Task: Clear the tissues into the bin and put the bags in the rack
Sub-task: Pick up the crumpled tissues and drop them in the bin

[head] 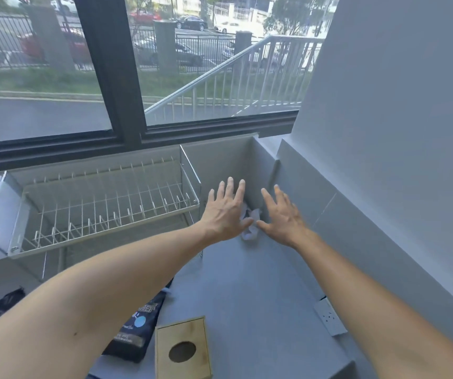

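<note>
As I log it left to right: wire rack (105,206), unfilled, left of my fingers; left hand (224,212), fingers splayed, holding nothing; crumpled tissue (251,224) between both thumbs; right hand (282,217), likewise splayed. Dark bag (138,329) lies nearer me, by a wooden tissue box (183,348). Risk: flat palms may push the tissue into the corner.

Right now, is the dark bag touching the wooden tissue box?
Apart. The head view shows a strip of grey counter between the dark bag and the wooden tissue box.
</note>
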